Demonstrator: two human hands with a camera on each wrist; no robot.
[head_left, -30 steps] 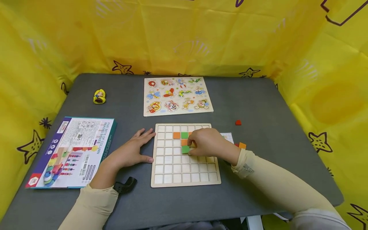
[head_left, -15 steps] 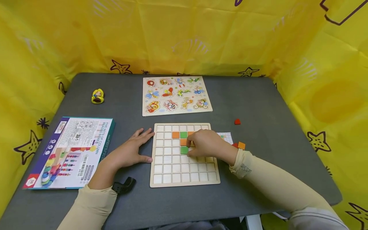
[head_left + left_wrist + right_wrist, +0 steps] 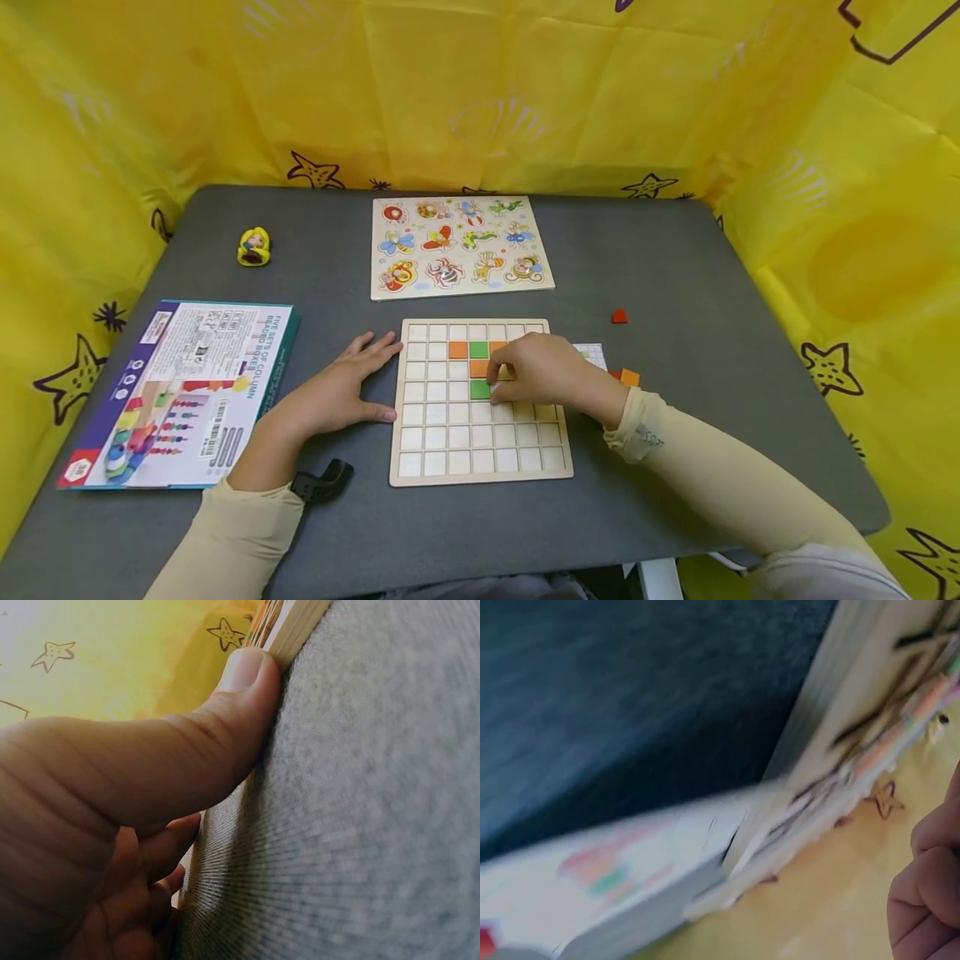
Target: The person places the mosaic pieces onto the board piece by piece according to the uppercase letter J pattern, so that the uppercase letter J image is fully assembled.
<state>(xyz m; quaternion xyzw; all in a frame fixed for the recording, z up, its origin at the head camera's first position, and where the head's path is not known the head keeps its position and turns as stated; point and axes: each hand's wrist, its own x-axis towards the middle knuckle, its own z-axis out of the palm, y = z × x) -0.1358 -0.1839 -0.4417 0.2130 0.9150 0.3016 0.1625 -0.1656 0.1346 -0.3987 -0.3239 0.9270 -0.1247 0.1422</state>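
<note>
A square wooden grid board (image 3: 482, 479) lies on the grey table, with several orange and green square tiles in its upper cells. My left hand (image 3: 337, 392) is spread along the board's left side, its fingertips and thumb touching the edge. The left wrist view shows that thumb (image 3: 244, 682) against the board's side. Over the board's right half, my right hand (image 3: 543, 371) has curled fingers and pinches a small tile beside the green tile (image 3: 479, 389). The hand hides most of that piece, so I cannot tell its shape. In the right wrist view, curled fingers (image 3: 930, 892) appear at the right edge.
A printed pattern card (image 3: 592, 354) lies partly behind my right hand. Nearby are an orange tile (image 3: 629, 377) and a red triangle (image 3: 619, 317). An insect puzzle (image 3: 462, 247) lies behind the board. At left are a flat box (image 3: 180, 392) and a small yellow figure (image 3: 254, 247).
Both hands stay nearly where they were. My right fingers shift only slightly beside the green tile. The whole head view drifts a little.
</note>
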